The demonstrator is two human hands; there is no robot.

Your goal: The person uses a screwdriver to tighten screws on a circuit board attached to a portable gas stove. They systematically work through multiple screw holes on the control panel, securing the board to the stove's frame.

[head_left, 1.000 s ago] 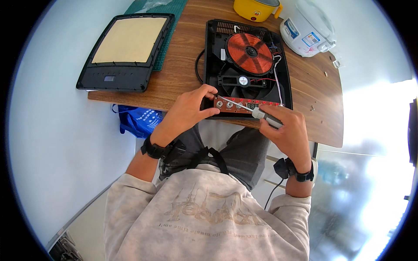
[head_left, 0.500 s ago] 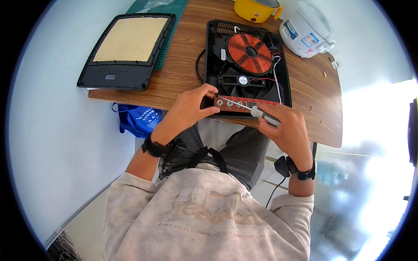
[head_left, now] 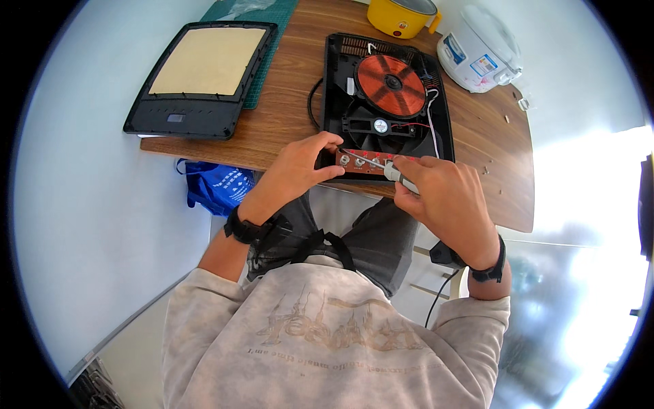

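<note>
My right hand (head_left: 449, 194) grips a grey-handled steel screwdriver (head_left: 393, 172); my left hand (head_left: 300, 162), finger and thumb parted, is at the brown oblong circuit board's (head_left: 364, 168) left end.

Circuit board (head_left: 361, 169) in housing (head_left: 332, 88), coil (head_left: 392, 83) behind it, cover (head_left: 194, 104) left, cooker (head_left: 480, 51) behind right

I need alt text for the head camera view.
A person's right hand holds a gray-handled screwdriver angled across a reddish circuit board, the left hand at the board's left end. The board lies in an open black appliance housing with a round copper-coloured coil, on a wooden table.
</note>
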